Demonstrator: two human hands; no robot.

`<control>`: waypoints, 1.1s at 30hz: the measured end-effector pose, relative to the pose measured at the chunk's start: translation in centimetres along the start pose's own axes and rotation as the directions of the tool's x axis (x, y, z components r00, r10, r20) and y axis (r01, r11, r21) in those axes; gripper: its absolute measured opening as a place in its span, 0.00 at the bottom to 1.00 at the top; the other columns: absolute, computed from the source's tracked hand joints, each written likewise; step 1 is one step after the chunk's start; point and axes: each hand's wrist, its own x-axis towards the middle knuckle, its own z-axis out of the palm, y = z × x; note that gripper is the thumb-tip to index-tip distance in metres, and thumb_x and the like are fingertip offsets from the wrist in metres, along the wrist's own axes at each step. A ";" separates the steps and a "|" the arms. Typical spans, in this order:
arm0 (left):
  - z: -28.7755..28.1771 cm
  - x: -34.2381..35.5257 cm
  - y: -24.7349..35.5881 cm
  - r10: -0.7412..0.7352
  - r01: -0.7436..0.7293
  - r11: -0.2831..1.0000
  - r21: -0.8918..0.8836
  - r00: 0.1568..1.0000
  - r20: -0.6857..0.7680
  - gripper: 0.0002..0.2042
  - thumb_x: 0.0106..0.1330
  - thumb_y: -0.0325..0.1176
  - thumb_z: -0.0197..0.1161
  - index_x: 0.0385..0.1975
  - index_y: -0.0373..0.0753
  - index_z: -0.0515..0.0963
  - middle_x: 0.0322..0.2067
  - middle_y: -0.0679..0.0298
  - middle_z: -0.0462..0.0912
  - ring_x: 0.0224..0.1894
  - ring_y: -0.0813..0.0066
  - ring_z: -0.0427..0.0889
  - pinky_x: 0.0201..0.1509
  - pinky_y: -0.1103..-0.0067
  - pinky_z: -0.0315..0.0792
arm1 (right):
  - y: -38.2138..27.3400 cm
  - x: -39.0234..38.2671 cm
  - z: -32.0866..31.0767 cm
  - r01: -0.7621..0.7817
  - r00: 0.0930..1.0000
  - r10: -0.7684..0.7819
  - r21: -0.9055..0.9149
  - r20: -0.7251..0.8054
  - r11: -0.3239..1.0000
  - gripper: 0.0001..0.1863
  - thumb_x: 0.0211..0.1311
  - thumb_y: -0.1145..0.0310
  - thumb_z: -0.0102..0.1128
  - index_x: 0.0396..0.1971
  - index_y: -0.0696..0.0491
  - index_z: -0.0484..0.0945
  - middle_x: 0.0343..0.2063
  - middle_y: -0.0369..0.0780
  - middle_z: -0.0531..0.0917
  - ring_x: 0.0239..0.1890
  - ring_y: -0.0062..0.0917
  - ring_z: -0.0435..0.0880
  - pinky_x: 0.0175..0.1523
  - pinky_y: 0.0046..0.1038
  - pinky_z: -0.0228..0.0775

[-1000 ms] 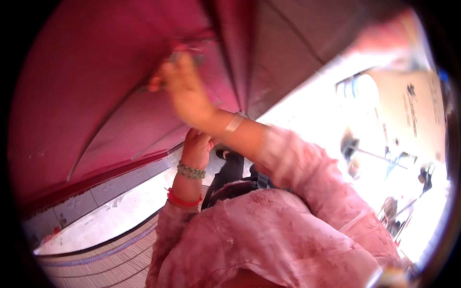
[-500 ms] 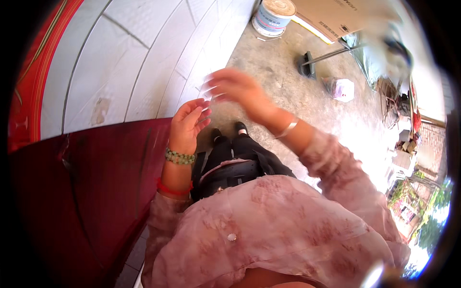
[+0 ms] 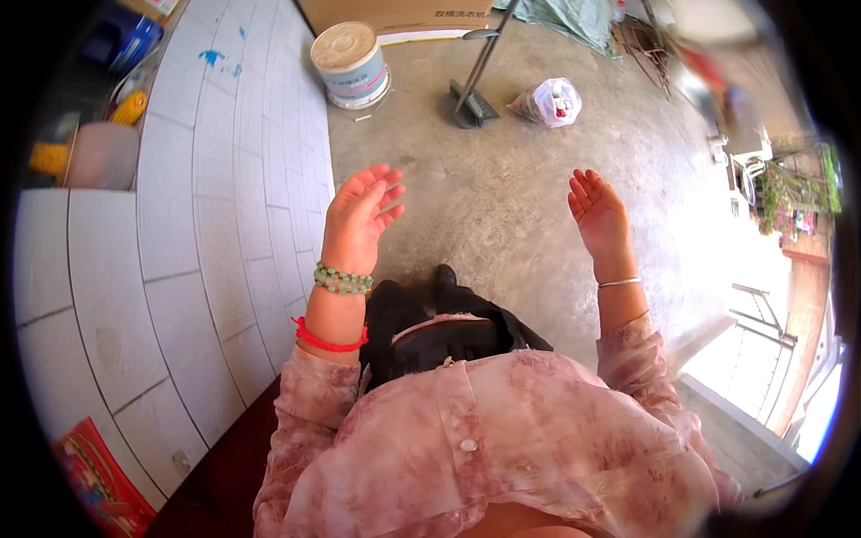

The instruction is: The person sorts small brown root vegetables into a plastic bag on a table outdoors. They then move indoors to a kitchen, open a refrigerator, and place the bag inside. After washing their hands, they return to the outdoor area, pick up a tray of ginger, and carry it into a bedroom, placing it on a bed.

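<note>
Both hands, left hand (image 3: 359, 215) and right hand (image 3: 599, 215), open and empty (palms facing); bucket (image 3: 351, 63) upper left, nearer the left.

Both hands were held apart above the floor (image 3: 538, 224), the left hand (image 3: 359, 220) at nine o'clock of the right hand (image 3: 599, 215). A bucket (image 3: 350, 65) stood at twelve o'clock of the left hand, beside the tiled wall (image 3: 206, 251). A bag (image 3: 552, 100) lay at twelve o'clock of the right hand, with a stand foot (image 3: 471, 100) between bucket and bag.
</note>
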 end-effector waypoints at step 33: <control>46.4 31.0 -7.2 -0.310 0.178 0.950 0.257 0.640 0.703 0.15 0.60 0.32 0.53 0.47 0.37 0.67 0.43 0.59 0.73 0.42 0.70 0.73 0.43 0.75 0.71 | -22.5 11.4 -17.6 0.630 0.767 -0.483 0.350 -0.423 0.693 0.23 0.63 0.55 0.43 0.50 0.56 0.65 0.51 0.42 0.69 0.54 0.32 0.67 0.56 0.34 0.62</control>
